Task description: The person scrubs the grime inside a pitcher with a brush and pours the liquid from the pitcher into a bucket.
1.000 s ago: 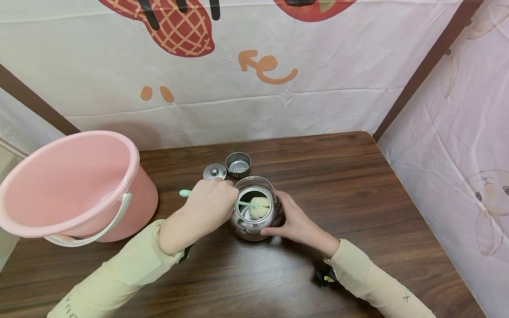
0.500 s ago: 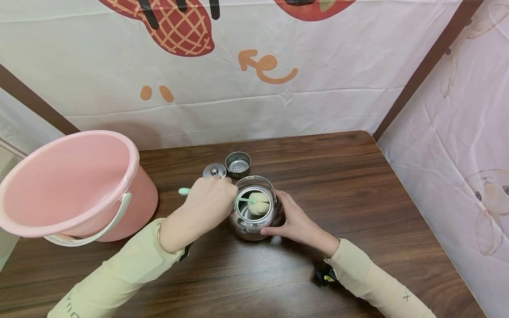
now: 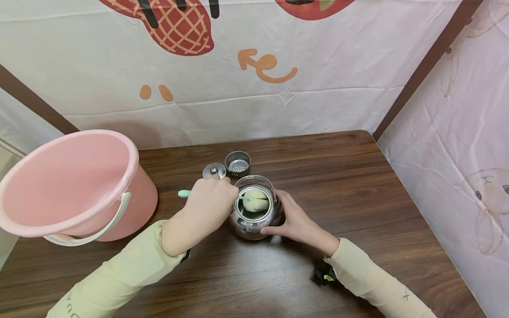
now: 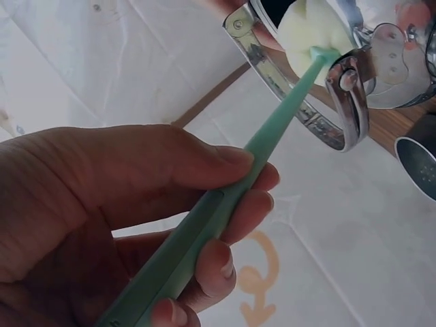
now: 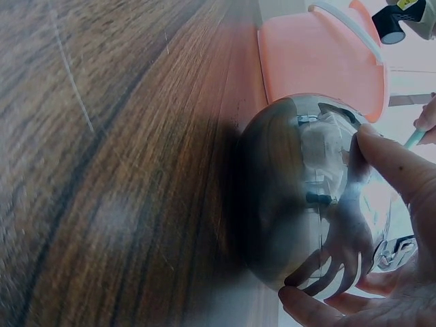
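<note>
- nearest me, a round, mirror-bright steel pot (image 3: 251, 232) stands lidless on the dark brown wood-grain worktop (image 3: 338, 185), well in from the far edge; i'd expect it to skid under a hard scrub.
- the right hand (image 3: 296, 219) cups its side, thumb and fingers spread round the curve; i judge that hold shallow, so the slick metal might turn beneath it.
- the left hand (image 3: 212, 201) pinches a tapering mint-green brush handle (image 4: 276, 129) between thumb and fingers; levering it against the pot's rim could tip the pot.
- on its end, a pale yellow, lobed sponge head (image 3: 256, 204) fills much of the mouth; it could jam, or pull loose if yanked.
- a shiny steel hoop handle (image 3: 254, 176) arcs up beyond the mouth, and might snag the brush.
- toward the left edge stands a big pink plastic bucket (image 3: 143, 190); a wide swing there could catch it.
- farthest, nearer the far edge, a round steel lid (image 3: 214, 171) lies beside a short steel strainer cup (image 3: 237, 164); careless left knuckles could shove both.
</note>
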`<state>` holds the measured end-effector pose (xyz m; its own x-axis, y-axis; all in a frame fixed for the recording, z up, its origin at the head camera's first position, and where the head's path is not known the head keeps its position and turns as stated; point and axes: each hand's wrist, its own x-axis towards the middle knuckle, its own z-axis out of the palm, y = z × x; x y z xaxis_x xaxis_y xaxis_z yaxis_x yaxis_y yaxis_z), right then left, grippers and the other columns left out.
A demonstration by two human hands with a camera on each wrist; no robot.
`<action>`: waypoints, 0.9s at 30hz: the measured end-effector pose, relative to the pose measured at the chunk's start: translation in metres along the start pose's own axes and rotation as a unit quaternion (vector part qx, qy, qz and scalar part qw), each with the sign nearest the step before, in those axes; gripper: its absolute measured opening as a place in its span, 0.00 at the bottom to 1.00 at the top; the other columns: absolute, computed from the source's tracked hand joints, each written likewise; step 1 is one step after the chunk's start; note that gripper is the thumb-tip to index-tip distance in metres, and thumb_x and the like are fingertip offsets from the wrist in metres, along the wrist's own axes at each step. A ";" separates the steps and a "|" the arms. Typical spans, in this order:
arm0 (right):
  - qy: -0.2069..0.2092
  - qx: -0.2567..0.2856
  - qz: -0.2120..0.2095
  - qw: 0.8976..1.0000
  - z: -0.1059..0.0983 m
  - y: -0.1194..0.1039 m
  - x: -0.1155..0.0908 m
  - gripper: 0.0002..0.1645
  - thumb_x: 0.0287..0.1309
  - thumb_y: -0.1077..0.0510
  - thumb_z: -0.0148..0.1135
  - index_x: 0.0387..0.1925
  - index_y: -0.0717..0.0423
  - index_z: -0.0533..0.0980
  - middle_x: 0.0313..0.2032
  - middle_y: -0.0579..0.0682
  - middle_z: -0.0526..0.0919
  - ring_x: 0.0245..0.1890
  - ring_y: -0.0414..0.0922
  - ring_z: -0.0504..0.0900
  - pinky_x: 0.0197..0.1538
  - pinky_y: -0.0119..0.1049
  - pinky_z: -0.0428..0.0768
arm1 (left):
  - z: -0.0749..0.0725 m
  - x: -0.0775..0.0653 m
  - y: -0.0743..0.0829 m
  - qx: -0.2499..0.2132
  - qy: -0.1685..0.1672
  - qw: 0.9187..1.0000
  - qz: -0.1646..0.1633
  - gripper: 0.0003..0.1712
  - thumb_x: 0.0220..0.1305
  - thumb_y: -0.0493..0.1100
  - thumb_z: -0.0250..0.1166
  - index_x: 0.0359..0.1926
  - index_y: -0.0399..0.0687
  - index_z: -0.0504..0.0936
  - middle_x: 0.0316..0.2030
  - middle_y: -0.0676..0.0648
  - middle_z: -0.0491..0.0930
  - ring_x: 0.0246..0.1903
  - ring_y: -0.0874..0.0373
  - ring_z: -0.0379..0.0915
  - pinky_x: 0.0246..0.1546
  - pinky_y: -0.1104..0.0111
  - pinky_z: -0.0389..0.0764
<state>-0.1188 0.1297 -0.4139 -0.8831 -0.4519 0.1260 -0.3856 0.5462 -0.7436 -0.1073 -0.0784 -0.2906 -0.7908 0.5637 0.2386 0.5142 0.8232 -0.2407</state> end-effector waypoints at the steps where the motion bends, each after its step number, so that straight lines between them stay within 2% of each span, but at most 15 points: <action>1: 0.000 0.001 0.000 1.000 0.000 0.000 0.000 0.55 0.33 0.44 0.75 0.62 0.58 0.58 0.57 0.53 0.65 0.58 0.46 0.65 0.60 0.43 0.64 | -0.001 0.000 0.000 0.001 -0.001 1.000 0.000 0.08 0.29 0.34 0.70 0.14 0.48 0.79 0.16 0.46 0.73 0.18 0.52 0.69 0.13 0.61 0.71; 9: -0.001 -0.002 0.002 1.000 0.000 0.000 0.000 0.55 0.33 0.44 0.75 0.62 0.58 0.58 0.57 0.53 0.66 0.58 0.45 0.65 0.60 0.42 0.63 | -0.004 -0.004 0.003 0.000 0.005 1.000 -0.007 0.11 0.34 0.31 0.67 0.10 0.50 0.75 0.14 0.47 0.73 0.17 0.53 0.68 0.11 0.61 0.70; 23: 0.001 -0.007 0.000 1.000 0.000 -0.001 0.000 0.55 0.33 0.45 0.75 0.61 0.59 0.58 0.57 0.54 0.65 0.58 0.46 0.65 0.60 0.43 0.64 | -0.012 -0.006 0.005 -0.010 -0.015 1.000 -0.009 0.13 0.35 0.34 0.69 0.09 0.50 0.73 0.13 0.47 0.72 0.15 0.52 0.68 0.10 0.61 0.69; 27: 0.000 -0.008 0.001 1.000 0.000 0.000 0.000 0.55 0.33 0.44 0.75 0.61 0.59 0.58 0.57 0.53 0.65 0.58 0.46 0.65 0.60 0.43 0.64 | -0.011 -0.006 0.005 -0.009 -0.011 1.000 -0.011 0.12 0.36 0.33 0.68 0.09 0.50 0.73 0.13 0.47 0.72 0.15 0.52 0.68 0.10 0.61 0.69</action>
<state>-0.1188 0.1292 -0.4139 -0.8840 -0.4503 0.1253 -0.3884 0.5586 -0.7329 -0.0962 -0.0765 -0.2830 -0.8092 0.5434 0.2236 0.5016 0.8370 -0.2189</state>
